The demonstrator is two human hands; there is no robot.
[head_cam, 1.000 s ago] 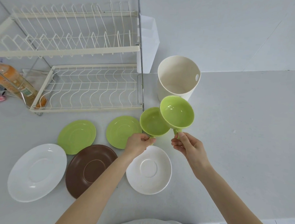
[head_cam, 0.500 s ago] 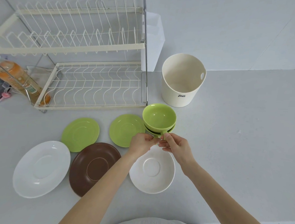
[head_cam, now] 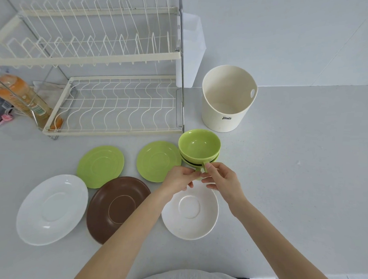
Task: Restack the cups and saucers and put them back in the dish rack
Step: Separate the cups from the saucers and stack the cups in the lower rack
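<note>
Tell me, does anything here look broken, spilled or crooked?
Nothing stands out. The two green cups sit nested, held at the handles by both hands, left hand and right hand. The saucers lie flat and whole; the rack stands straight.

We are looking at what seems to be a home kitchen, or a corner set up like one. A two-tier cream wire dish rack (head_cam: 110, 77) stands on a plain pale grey desk (head_cam: 293, 165) against a bare pale wall (head_cam: 268, 27). Beside the rack sits a cream plastic tub (head_cam: 226, 111) with a handle hole, and behind the rack's left end we see an orange bottle (head_cam: 20, 96), perhaps dish soap. Saucers in green (head_cam: 100, 166), brown (head_cam: 117, 208) and white (head_cam: 51, 209) lie on the desk, with two nested green cups (head_cam: 198, 147).
</note>
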